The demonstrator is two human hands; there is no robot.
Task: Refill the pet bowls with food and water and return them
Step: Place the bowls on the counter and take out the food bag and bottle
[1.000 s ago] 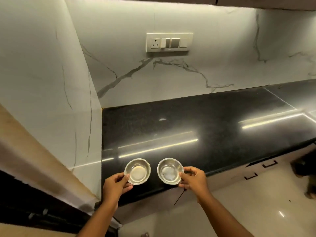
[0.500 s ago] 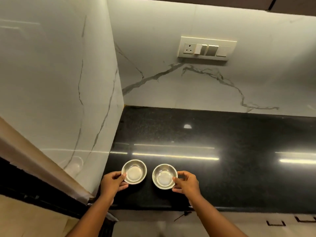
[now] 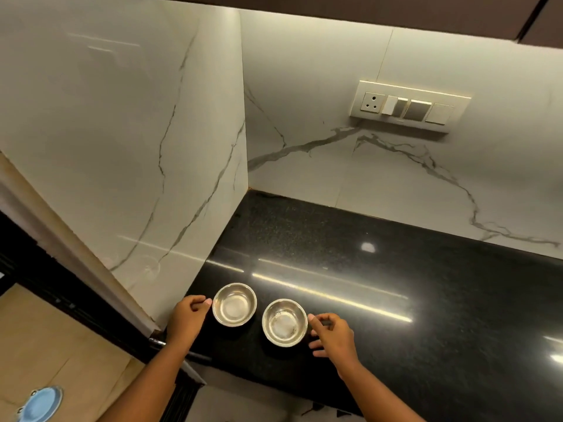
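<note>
Two small empty steel bowls stand side by side on the black granite counter, close to its front edge. My left hand sits just left of the left bowl, fingers loosely curled and the thumb tip at the rim, not gripping it. Just to the right of the right bowl is my right hand, fingers spread, with the index tip near the rim. Neither hand holds anything.
A white marble side wall closes off the counter directly left of the bowls. The marble backsplash behind carries a socket and switch plate. A blue round object lies on the floor at lower left.
Both hands gripped the bowls' rims before; now the bowls rest on the counter and the hands have drawn off to the sides. The view has swung left toward the corner.
</note>
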